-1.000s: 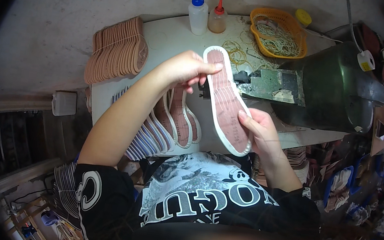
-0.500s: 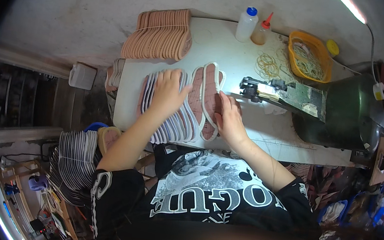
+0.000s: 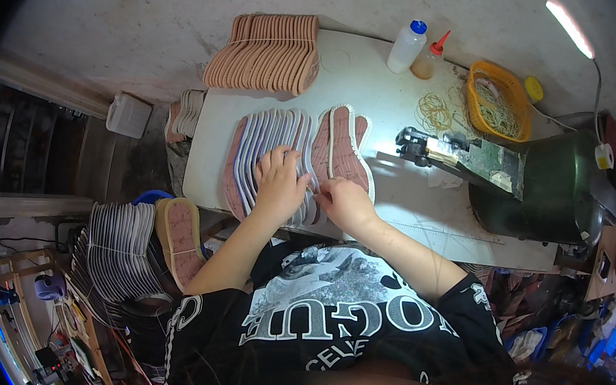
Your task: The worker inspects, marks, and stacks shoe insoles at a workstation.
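Note:
A row of shoe insoles (image 3: 243, 173), pinkish brown with pale edges, stands on edge close together on the white table. My left hand (image 3: 280, 181) lies on top of this row, fingers a little apart. My right hand (image 3: 347, 203) is at the row's right end, its fingers bent and pinched at the edge of an insole; the fingertips are partly hidden. Just beyond it, a pair of overlapping white-rimmed insoles (image 3: 340, 146) lies flat on the table, the lower ends covered by the right hand.
A tied bundle of tan insoles (image 3: 264, 52) stands at the back left. Two squeeze bottles (image 3: 407, 47), a yellow basket (image 3: 497, 127) and loose rubber bands (image 3: 435, 112) are at the back right. A dark green machine (image 3: 555, 184) borders the right; more bundled insoles (image 3: 117, 246) sit lower left.
My right hand has left the side of the flat insoles and come left and nearer, to the row's end. My left hand has slid nearer along the row. The view has shifted slightly.

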`<state>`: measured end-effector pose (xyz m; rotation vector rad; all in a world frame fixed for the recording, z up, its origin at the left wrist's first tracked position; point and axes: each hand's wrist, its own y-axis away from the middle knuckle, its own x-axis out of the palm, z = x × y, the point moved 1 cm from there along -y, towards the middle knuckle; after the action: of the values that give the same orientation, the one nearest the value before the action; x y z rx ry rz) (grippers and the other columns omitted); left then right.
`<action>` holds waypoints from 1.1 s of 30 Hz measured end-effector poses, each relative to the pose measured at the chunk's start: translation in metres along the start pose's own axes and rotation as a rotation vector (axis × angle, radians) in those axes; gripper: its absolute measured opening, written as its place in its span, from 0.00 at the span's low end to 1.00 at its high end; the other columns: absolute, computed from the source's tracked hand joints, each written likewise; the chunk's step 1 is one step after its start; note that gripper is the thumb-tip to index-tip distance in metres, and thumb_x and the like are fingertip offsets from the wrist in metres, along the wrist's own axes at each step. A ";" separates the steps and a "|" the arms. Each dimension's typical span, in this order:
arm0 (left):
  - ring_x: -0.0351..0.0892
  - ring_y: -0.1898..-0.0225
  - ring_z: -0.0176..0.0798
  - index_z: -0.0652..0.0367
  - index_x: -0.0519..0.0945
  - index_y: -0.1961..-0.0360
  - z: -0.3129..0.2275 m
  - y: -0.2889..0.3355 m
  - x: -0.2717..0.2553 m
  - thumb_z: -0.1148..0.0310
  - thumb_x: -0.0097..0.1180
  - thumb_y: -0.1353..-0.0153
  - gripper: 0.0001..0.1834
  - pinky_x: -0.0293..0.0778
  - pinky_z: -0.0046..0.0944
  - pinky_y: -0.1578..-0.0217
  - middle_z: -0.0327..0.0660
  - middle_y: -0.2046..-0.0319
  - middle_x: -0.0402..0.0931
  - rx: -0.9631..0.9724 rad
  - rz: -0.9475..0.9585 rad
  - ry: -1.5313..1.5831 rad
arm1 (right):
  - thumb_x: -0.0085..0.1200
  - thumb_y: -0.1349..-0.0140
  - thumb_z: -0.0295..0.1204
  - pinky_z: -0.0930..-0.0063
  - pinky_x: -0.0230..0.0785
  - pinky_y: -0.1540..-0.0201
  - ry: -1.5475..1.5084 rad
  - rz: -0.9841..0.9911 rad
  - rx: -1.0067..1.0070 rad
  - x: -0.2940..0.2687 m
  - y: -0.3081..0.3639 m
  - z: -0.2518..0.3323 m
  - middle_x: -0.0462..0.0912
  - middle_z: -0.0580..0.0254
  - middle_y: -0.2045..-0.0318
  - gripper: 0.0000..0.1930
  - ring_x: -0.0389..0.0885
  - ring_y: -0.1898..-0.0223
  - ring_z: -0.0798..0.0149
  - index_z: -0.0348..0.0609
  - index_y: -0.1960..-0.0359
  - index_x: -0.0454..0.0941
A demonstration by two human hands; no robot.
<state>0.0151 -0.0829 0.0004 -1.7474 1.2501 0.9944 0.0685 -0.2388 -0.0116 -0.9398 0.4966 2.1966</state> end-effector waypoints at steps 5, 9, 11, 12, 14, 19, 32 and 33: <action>0.62 0.43 0.53 0.60 0.72 0.50 0.009 -0.001 0.000 0.63 0.61 0.47 0.24 0.56 0.53 0.42 0.47 0.46 0.65 -0.003 -0.028 0.126 | 0.56 0.45 0.31 0.58 0.71 0.66 -0.322 -0.059 -0.127 -0.029 -0.005 0.001 0.78 0.46 0.74 0.09 0.77 0.72 0.45 0.36 0.73 0.78; 0.59 0.39 0.54 0.65 0.64 0.42 0.002 -0.005 0.001 0.61 0.58 0.40 0.30 0.52 0.51 0.38 0.53 0.43 0.63 -0.152 -0.121 0.309 | 0.57 0.45 0.24 0.75 0.65 0.69 -0.683 0.109 0.181 -0.074 0.004 -0.001 0.79 0.63 0.73 0.10 0.72 0.71 0.73 0.38 0.80 0.69; 0.58 0.38 0.53 0.67 0.61 0.38 -0.008 -0.008 0.004 0.59 0.57 0.38 0.33 0.51 0.49 0.36 0.55 0.42 0.61 -0.240 -0.276 0.440 | 0.58 0.45 0.23 0.77 0.66 0.65 -0.825 0.018 0.097 -0.086 0.018 0.006 0.80 0.62 0.67 0.11 0.72 0.68 0.74 0.40 0.81 0.69; 0.57 0.36 0.51 0.67 0.57 0.36 -0.010 -0.011 0.007 0.59 0.57 0.37 0.35 0.51 0.47 0.36 0.56 0.39 0.58 -0.369 -0.222 0.947 | 0.58 0.45 0.22 0.79 0.66 0.61 -0.967 -0.072 0.012 -0.091 0.026 0.012 0.80 0.60 0.62 0.12 0.73 0.65 0.75 0.42 0.81 0.68; 0.69 0.43 0.40 0.66 0.65 0.40 -0.042 -0.025 -0.022 0.58 0.55 0.35 0.29 0.62 0.39 0.39 0.48 0.45 0.70 -0.394 -0.006 1.606 | 0.58 0.44 0.22 0.79 0.66 0.58 -1.067 -0.071 -0.031 -0.100 0.041 0.014 0.80 0.58 0.59 0.11 0.73 0.63 0.74 0.43 0.80 0.69; 0.79 0.62 0.27 0.62 0.76 0.54 -0.091 -0.042 -0.032 0.65 0.60 0.38 0.15 0.75 0.28 0.58 0.38 0.62 0.81 -0.258 0.297 1.865 | 0.64 0.42 0.34 0.71 0.70 0.51 -1.849 0.213 0.017 -0.108 0.043 -0.008 0.79 0.54 0.54 0.14 0.77 0.55 0.71 0.41 0.67 0.70; 0.80 0.65 0.32 0.67 0.77 0.59 -0.143 -0.062 -0.014 0.65 0.68 0.46 0.19 0.76 0.33 0.61 0.42 0.66 0.82 0.005 0.180 1.185 | 0.54 0.37 0.32 0.77 0.56 0.79 -0.729 0.076 0.061 -0.164 0.056 -0.039 0.67 0.74 0.87 0.13 0.61 0.82 0.79 0.34 0.75 0.79; 0.81 0.64 0.33 0.67 0.76 0.58 -0.141 -0.064 -0.015 0.64 0.70 0.48 0.22 0.76 0.34 0.60 0.43 0.66 0.82 -0.040 0.289 1.156 | 0.54 0.37 0.32 0.76 0.59 0.77 -0.528 -0.028 -0.038 -0.166 0.061 -0.031 0.71 0.71 0.86 0.14 0.63 0.81 0.78 0.32 0.75 0.78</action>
<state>0.0965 -0.1886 0.0814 -2.2843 2.2139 0.0334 0.1234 -0.3721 0.0958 -0.3498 0.1876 2.3148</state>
